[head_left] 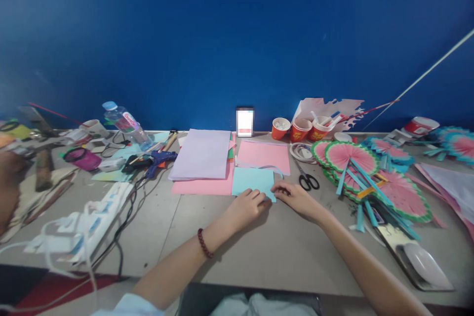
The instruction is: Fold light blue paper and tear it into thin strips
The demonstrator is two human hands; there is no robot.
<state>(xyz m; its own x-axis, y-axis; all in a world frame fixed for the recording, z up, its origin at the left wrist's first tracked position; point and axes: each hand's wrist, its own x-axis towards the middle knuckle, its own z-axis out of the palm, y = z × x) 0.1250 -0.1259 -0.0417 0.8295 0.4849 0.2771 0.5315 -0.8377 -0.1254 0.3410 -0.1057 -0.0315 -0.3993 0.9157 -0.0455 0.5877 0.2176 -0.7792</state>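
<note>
A light blue sheet of paper [252, 180] lies on the table in front of me, with its right edge turned up into a narrow strip. My left hand [249, 207] is closed over the near edge of the sheet, fingers curled together. At the near right corner my right hand [293, 198] pinches the paper, its thumb and fingers close together. Behind the blue sheet lies pink paper [264, 156], with a thin pale strip across it. Black-handled scissors [308, 181] rest to the right of my right hand.
Lilac sheets [203, 154] are stacked at left. Red paper cups [280, 128] and a lit phone [245, 122] stand by the blue wall. Pink folded-paper fans [351, 158] and a mouse [425, 264] lie at right. Leftward are a glue gun [161, 160], a bottle [128, 123] and a power strip [99, 222].
</note>
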